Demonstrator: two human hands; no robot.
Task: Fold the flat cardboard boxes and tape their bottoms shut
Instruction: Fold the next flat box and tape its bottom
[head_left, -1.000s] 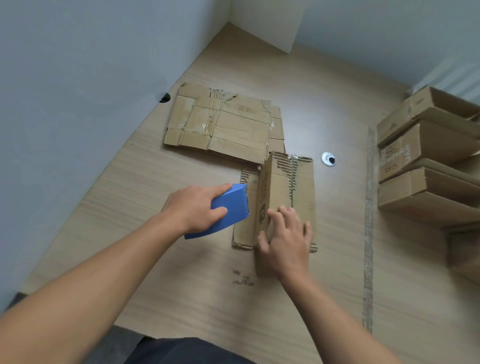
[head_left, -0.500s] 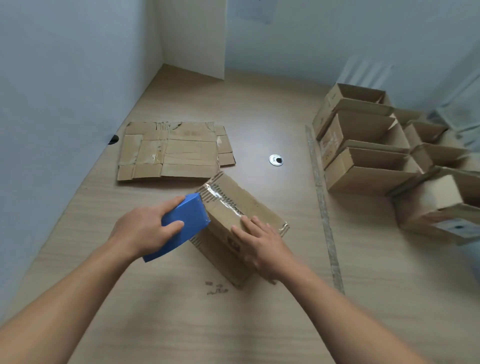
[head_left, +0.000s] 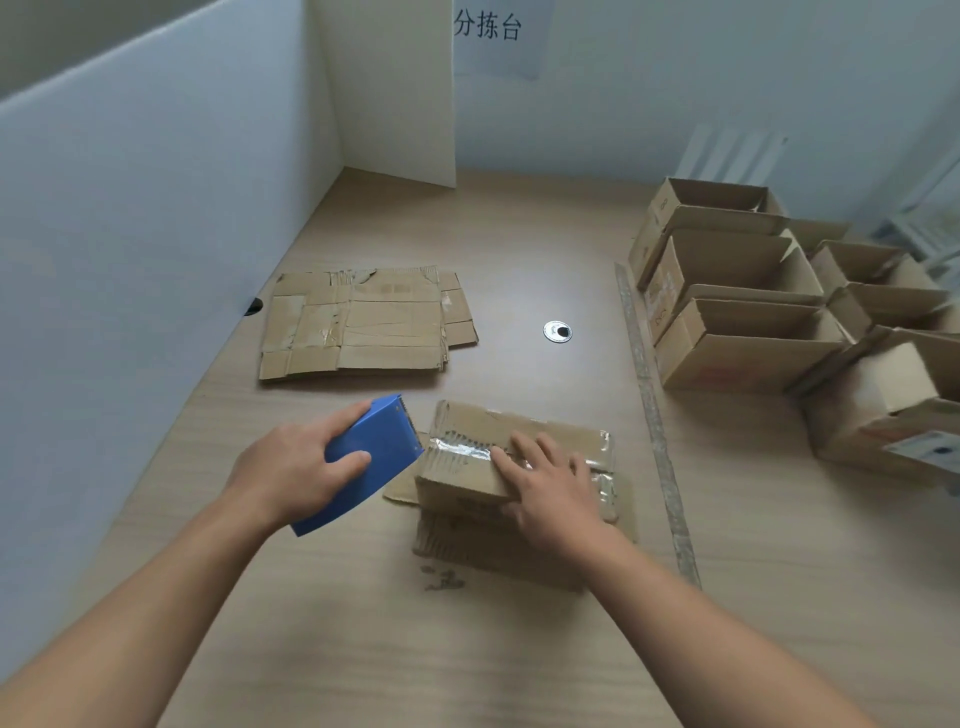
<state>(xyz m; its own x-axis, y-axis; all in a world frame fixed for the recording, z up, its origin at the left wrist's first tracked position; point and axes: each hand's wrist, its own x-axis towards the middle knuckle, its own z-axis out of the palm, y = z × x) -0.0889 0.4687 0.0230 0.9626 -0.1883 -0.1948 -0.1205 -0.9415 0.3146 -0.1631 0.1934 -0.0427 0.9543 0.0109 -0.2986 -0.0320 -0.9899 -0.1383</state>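
Your two hands on the box, dispenser at its left end.

Your left hand (head_left: 296, 470) grips the blue tape dispenser (head_left: 374, 457), fingers and thumb curled round its body, with the toothed edge right at the left end of the folded box (head_left: 519, 423) in the near middle of the table (head_left: 363, 623). Your right hand (head_left: 550, 483) lies flat on top of the box, fingers straight over the clear tape strip (head_left: 457, 449) (shiny and wrinkled). The stack of flat cardboard (head_left: 363, 322) lies beyond, near the left wall. The open boxes (head_left: 737, 332) stand well apart on the right.

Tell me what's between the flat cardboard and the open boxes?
A round silver disc with a dark centre, on bare tabletop; head view shows it.
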